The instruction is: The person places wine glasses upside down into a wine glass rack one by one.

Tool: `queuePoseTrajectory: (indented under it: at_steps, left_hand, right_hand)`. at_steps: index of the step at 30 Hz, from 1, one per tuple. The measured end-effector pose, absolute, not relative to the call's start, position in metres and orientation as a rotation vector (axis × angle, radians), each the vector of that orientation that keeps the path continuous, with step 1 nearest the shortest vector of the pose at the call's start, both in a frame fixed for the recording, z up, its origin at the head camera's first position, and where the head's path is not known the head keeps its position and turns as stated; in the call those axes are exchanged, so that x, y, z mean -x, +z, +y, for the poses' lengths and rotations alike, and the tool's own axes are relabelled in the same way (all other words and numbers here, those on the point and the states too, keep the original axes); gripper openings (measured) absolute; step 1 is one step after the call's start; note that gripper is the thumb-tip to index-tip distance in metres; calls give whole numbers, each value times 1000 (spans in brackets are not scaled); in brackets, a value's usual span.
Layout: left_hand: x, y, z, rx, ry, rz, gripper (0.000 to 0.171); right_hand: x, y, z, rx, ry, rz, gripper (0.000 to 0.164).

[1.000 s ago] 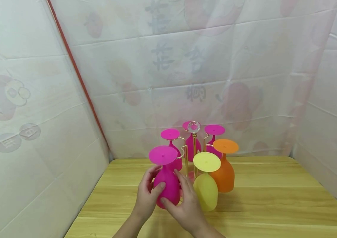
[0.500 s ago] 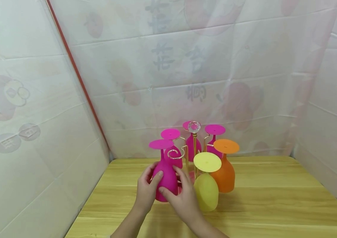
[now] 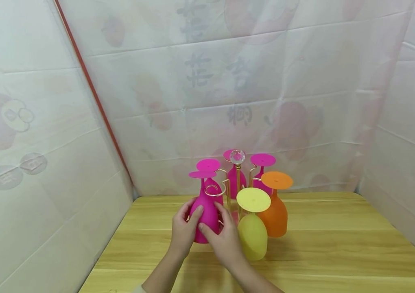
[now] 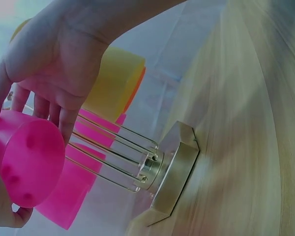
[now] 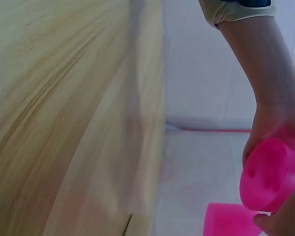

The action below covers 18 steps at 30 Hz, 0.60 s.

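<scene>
Both hands hold an upside-down magenta goblet point(image 3: 206, 217) by its bowl at the front left of a gold wire glass rack point(image 3: 239, 179). My left hand point(image 3: 183, 232) grips its left side, and my right hand point(image 3: 226, 240) curls round its right side, thumbs toward me. The goblet's stem stands just left of a curled hook point(image 3: 215, 190) of the rack, its flat foot higher than the hook. From below, the left wrist view shows the bowl's open mouth point(image 4: 34, 164) between the hands, well above the table. The right wrist view shows the goblet point(image 5: 265, 177) at its right edge.
Other goblets hang upside down on the rack: a yellow one point(image 3: 253, 236) close by my right hand, an orange one point(image 3: 275, 213), and three magenta ones behind. A crystal ball point(image 3: 237, 157) tops the rack. Its angular metal base point(image 4: 174, 177) stands on the wooden table point(image 3: 332, 244).
The goblet has moved up and away from me, its foot first shifting left, then back right. The curled hook, earlier hidden behind the foot, now shows. Both hands keep their hold.
</scene>
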State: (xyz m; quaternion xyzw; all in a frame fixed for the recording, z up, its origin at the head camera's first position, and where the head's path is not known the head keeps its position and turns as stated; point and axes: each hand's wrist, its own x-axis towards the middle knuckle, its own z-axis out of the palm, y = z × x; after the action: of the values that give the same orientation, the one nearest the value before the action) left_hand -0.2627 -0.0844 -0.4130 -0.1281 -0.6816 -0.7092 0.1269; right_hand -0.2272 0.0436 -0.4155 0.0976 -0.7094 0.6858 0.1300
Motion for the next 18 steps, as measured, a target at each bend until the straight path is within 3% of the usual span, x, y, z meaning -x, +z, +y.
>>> queuePoseTrajectory:
  at_steps: [18]
  left_hand:
    - [269,-411,-78,365,-1964,-2155,42]
  right_hand:
    - [230,-419,45,-254,2046,-2066,71]
